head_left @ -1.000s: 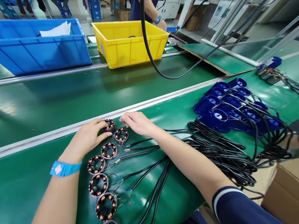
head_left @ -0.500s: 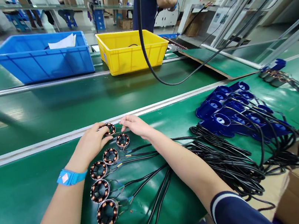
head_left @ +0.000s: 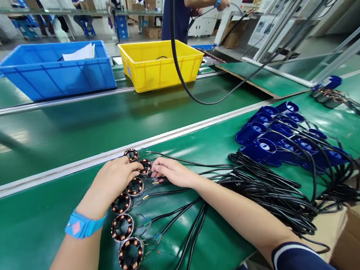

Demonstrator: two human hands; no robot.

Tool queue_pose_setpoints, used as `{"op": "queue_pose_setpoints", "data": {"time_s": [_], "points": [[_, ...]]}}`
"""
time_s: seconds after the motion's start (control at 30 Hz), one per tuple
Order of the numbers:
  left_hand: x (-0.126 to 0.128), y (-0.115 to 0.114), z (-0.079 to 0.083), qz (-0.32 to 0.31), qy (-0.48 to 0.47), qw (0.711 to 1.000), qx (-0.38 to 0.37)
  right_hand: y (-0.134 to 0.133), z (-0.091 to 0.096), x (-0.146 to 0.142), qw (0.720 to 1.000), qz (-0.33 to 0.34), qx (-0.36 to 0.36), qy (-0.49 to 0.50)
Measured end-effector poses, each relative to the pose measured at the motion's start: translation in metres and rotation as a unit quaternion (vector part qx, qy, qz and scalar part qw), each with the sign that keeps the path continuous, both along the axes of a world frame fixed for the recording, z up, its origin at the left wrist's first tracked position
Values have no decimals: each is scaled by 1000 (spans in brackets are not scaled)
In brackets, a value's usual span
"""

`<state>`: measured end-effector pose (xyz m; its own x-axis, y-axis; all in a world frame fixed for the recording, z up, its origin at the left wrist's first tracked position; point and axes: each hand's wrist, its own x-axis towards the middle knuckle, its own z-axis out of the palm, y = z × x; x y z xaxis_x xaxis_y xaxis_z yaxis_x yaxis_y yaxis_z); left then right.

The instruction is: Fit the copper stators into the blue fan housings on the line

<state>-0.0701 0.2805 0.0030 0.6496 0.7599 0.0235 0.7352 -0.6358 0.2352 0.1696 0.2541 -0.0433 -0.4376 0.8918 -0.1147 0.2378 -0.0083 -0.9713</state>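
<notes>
My left hand [head_left: 110,179] is resting half curled around the near-left edge of a copper-wound ring [head_left: 148,163], second from the top of a row in the centre of the frame; I cannot tell whether my fingers are clamping it. My right hand [head_left: 168,172] is hovering just beside the same ring, thumb and fingertips bunched together at the thin wire ends, and I cannot tell whether they are pinching one. The two hands are staying slightly apart. At upper left, a blue bin [head_left: 63,78] is holding white paper [head_left: 80,53]; at upper centre, a yellow bin [head_left: 166,69] is showing something black and curved inside. The other rings [head_left: 129,243], round and hollow with shiny rims, are running down toward the bottom edge. Smooth black cables [head_left: 259,191] are lying bundled right of centre, beside glossy blue plastic shells [head_left: 265,147], on the slick green tabletop [head_left: 58,203].
</notes>
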Motion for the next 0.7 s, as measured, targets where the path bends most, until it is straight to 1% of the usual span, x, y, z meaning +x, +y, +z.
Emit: {"op": "queue_pose_setpoints", "data": {"time_s": [0.07,0.13,0.3,0.43,0.57,0.63,0.7], "points": [[-6,-1,3,28,18,999,7,3,-5,-5,1000,-7,-8,5],[-13,-2,6,51,39,998,7,9,-6,-7,1000,-16,-17,8],[-17,-6,10,86,81,993,-4,19,4,-12,997,-24,-60,38],[-9,-6,10,88,86,992,-19,21,11,-19,994,-31,-67,80],[-6,-4,10,77,73,994,-40,22,11,-23,991,-72,-54,101],[-8,-2,9,75,66,994,-50,22,8,-22,988,-90,-66,106],[-11,-1,8,76,58,994,-60,21,6,-20,985,-90,-94,109]]}}
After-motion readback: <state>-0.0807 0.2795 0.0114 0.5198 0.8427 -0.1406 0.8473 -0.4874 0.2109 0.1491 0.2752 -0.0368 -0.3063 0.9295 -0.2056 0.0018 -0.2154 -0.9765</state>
